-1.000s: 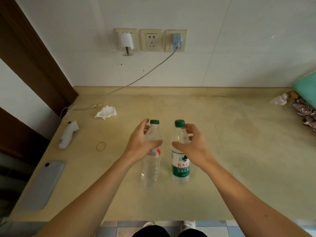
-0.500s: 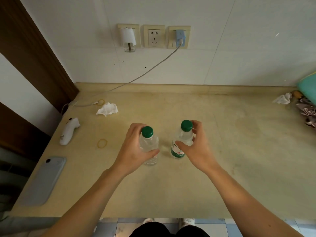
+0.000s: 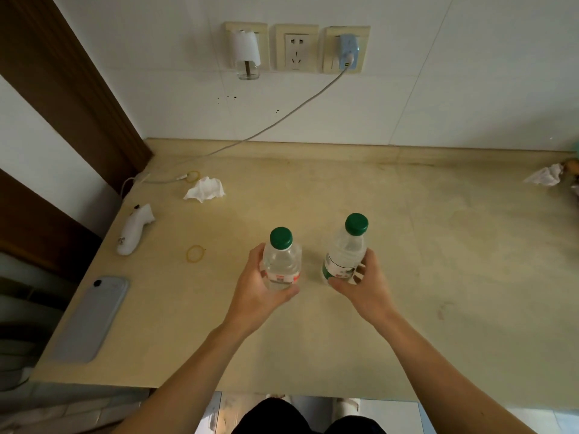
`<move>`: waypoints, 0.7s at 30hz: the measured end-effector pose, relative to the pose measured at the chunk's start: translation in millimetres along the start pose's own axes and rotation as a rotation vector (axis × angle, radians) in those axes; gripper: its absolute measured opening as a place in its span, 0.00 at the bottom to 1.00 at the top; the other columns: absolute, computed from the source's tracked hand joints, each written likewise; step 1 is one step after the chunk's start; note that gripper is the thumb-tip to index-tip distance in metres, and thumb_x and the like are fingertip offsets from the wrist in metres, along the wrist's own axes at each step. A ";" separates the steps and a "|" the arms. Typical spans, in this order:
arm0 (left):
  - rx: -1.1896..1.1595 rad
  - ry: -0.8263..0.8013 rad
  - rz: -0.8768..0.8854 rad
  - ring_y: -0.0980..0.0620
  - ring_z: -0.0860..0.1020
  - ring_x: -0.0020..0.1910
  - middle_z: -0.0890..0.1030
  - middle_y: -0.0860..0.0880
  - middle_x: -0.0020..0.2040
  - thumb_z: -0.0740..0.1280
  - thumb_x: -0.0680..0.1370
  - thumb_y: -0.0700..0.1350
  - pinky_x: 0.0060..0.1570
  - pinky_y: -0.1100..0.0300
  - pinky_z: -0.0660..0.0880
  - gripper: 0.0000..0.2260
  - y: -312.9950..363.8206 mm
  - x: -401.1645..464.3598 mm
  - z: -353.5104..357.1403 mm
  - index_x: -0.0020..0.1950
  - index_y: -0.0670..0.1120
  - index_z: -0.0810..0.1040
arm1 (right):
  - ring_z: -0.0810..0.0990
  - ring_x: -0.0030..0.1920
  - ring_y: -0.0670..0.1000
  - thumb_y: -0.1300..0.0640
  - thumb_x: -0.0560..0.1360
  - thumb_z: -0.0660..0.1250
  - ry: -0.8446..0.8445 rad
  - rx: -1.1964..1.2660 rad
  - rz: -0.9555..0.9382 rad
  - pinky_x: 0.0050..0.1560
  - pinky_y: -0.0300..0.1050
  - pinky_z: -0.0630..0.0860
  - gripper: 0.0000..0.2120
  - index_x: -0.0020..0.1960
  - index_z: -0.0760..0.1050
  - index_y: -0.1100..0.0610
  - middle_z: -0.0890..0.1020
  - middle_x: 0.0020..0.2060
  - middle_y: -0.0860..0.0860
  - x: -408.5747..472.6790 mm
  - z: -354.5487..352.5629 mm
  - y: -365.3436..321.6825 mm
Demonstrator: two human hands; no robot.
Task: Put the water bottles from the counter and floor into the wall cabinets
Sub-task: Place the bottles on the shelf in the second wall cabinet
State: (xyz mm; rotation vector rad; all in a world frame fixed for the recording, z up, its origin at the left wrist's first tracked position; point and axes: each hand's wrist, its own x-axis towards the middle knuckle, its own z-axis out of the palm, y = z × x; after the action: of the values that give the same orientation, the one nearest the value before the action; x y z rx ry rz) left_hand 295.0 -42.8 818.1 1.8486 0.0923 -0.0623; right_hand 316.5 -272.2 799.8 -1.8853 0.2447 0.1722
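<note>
Two clear plastic water bottles with green caps are over the middle of the beige counter [image 3: 438, 261]. My left hand [image 3: 257, 291] grips the bottle with the red label [image 3: 282, 261] around its body. My right hand [image 3: 365, 285] grips the bottle with the green and white label [image 3: 346, 250] low on its body. Both bottles tilt with their caps toward the camera. No wall cabinet is in view.
A grey phone [image 3: 91, 317] lies at the counter's left edge. A white handheld device [image 3: 133, 230], a rubber band [image 3: 195, 253] and a crumpled tissue [image 3: 205, 189] lie at the left. A charger cable [image 3: 266, 130] runs from the wall sockets [image 3: 296, 47]. Another tissue [image 3: 545, 175] sits far right.
Both hands closed around the bottles, and the bottles now appear higher and closer to the camera, tilted. The camera view shifted slightly.
</note>
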 end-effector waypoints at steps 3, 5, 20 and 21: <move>-0.016 0.008 -0.022 0.61 0.80 0.57 0.81 0.63 0.57 0.82 0.66 0.43 0.51 0.71 0.74 0.34 -8.0 2.2 4.7 0.65 0.60 0.70 | 0.81 0.52 0.36 0.54 0.68 0.81 0.050 -0.014 0.014 0.42 0.29 0.76 0.29 0.62 0.70 0.43 0.81 0.53 0.36 3.6 5.4 -0.1; -0.034 0.022 -0.035 0.61 0.81 0.53 0.82 0.63 0.54 0.82 0.65 0.43 0.48 0.70 0.75 0.33 -9.1 5.0 7.3 0.65 0.58 0.70 | 0.81 0.48 0.35 0.54 0.67 0.81 0.066 -0.010 0.004 0.41 0.31 0.77 0.27 0.56 0.69 0.38 0.82 0.50 0.36 5.4 8.0 -5.2; -0.085 -0.004 0.307 0.60 0.83 0.50 0.84 0.61 0.51 0.82 0.65 0.51 0.45 0.66 0.77 0.28 138.2 43.1 17.9 0.60 0.59 0.74 | 0.84 0.49 0.40 0.54 0.65 0.82 0.291 0.209 -0.297 0.45 0.36 0.81 0.26 0.59 0.77 0.46 0.85 0.48 0.39 -35.7 -57.0 -122.4; -0.095 -0.008 0.351 0.60 0.83 0.51 0.84 0.61 0.51 0.81 0.66 0.52 0.44 0.66 0.77 0.27 156.7 43.8 20.4 0.60 0.61 0.74 | 0.84 0.50 0.42 0.54 0.64 0.81 0.314 0.224 -0.336 0.46 0.38 0.81 0.26 0.59 0.77 0.47 0.86 0.48 0.41 -39.3 -69.0 -136.0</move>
State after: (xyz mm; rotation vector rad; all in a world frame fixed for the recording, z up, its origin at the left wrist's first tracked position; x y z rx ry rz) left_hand 353.7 -104.1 958.5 1.7452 -0.2313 0.1769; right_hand 312.9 -292.2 955.9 -1.6945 0.1480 -0.3681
